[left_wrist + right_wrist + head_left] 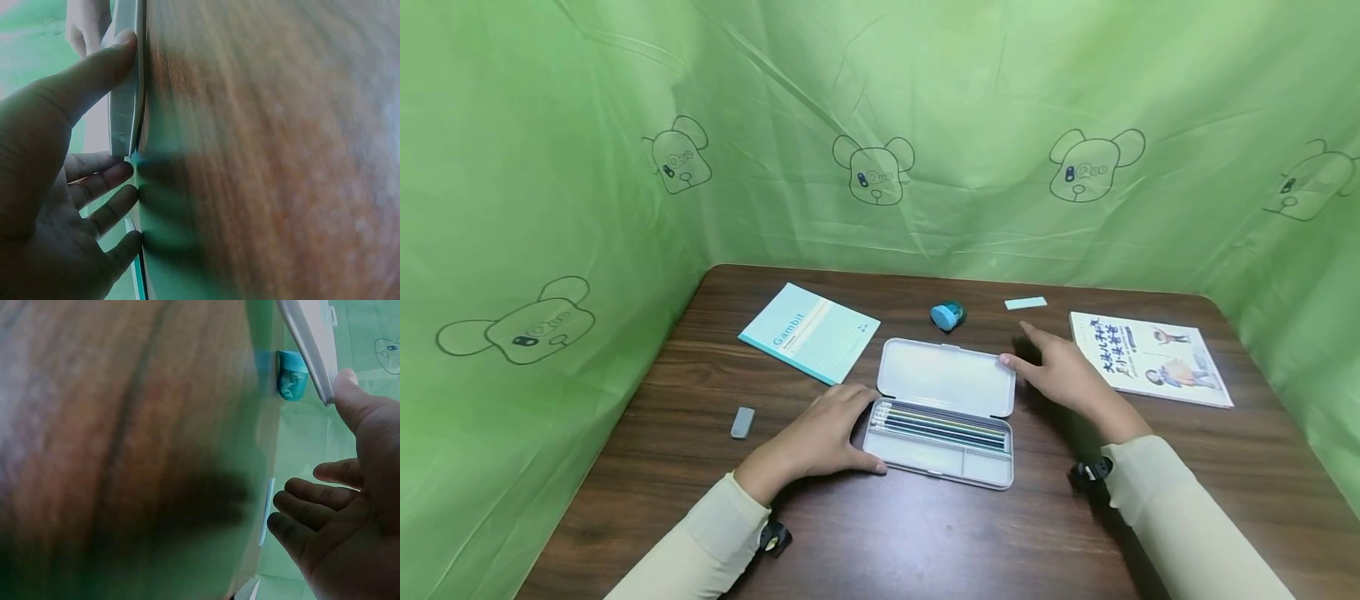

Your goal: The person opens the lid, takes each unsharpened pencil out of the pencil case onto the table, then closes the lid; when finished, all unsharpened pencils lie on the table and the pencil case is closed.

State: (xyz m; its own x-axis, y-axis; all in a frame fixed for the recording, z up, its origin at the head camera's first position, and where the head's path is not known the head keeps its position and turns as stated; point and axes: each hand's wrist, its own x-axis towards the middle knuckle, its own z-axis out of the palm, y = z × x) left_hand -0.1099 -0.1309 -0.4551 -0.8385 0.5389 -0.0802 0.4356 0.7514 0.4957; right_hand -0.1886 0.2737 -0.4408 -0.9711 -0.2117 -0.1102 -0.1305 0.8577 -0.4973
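An open pencil case (925,457) lies on the table, its lid (946,377) tipped back. Several pencils (943,427) lie side by side in the long compartment, with a divider in front of them. My left hand (829,433) holds the case's left end, thumb on the front corner and fingertips near the hinge. In the left wrist view the thumb (103,65) presses against the case's edge (125,119). My right hand (1063,371) touches the lid's right edge with the thumb; its other fingers are spread, holding nothing.
A blue notebook (811,333) lies behind the left hand and a grey eraser (742,422) left of it. Behind the lid sits a blue-capped sharpener-like item (948,316). A pale strip (1026,303) and a picture book (1150,358) lie near the right hand.
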